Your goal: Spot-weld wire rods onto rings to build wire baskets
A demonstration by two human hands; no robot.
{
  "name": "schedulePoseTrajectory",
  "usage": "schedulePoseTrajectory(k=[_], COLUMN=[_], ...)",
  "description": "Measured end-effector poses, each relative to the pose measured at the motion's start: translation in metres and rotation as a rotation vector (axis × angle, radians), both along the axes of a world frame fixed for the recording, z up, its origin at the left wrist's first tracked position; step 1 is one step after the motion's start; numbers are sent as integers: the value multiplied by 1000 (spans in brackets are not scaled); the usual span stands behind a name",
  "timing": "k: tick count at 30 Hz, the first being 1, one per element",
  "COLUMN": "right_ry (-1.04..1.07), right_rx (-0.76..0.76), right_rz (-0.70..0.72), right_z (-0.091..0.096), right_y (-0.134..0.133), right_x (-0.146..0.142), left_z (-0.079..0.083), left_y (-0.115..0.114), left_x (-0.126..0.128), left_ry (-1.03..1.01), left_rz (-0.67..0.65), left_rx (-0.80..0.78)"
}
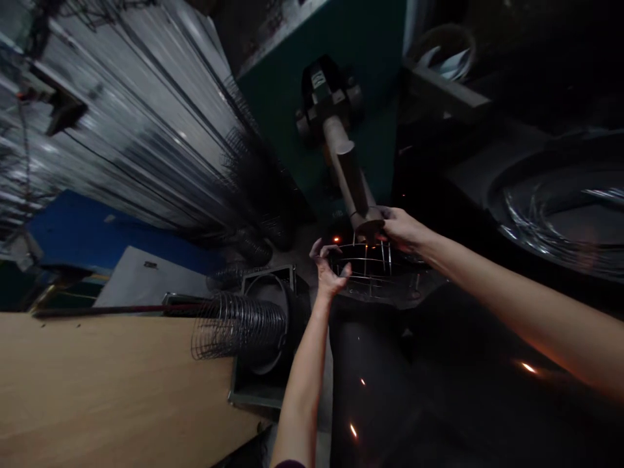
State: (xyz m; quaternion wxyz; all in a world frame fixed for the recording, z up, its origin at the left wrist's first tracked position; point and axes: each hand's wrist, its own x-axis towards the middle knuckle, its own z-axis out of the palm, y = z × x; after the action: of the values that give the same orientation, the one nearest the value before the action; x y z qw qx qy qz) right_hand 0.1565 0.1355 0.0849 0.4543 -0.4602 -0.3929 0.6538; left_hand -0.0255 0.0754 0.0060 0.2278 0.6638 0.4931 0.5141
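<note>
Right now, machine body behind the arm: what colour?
Dark teal-green machine body; head view, the only one, shows it.

Both hands [327,270] [402,229] grip wire cage [373,270] under welder arm [348,172]; sparks, seemingly mid-weld.

Both bare arms outstretched toward frame centre — left hand [330,272] fingers curled, right hand [400,229] gripping, palm down.
</note>
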Motion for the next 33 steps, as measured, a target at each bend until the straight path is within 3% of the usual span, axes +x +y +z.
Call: schedulePoseTrajectory(k=[5,9,11,14,16,18,20,23,25,28,31,33], right_ry=[-29,-297,-561,-1050,-1265,-1307,-1244,-1127,-1069,-1033,-1014,-1044], right_rx=[-93,-90,11,209,300,419,557,680,684,582,597,703], right_rz=[-17,-1,69,181,279,349,345,276,267,308,361,417], right_z=[14,22,21,20,21,23,23,12,-3,-29,-44,-47], right_y=[16,17,0,-47,-82,-113,-132,-137,-125,-95,-67,-56], right_x=[8,32,52,84,104,121,136,143,134,105,75,62], left_z=[-2,-11,-17,-15,-1,20,42,68,77,80,68,54], left_y=[2,-23,-52,-111,-143,-156,-150,-132,-130,-143,-147,-138], left_x=[-3,4,16,41,53,53,43,24,23,51,95,116], left_ry=[70,169,298,571,640,555,380,103,-79,-346,-495,-565], left_rz=[-37,-99,-195,-357,-464,-517,-380,-102,-140,-321,-412,-375], left_rx=[97,261,363,445,441,423,308,-65,-296,-586,-734,-765])
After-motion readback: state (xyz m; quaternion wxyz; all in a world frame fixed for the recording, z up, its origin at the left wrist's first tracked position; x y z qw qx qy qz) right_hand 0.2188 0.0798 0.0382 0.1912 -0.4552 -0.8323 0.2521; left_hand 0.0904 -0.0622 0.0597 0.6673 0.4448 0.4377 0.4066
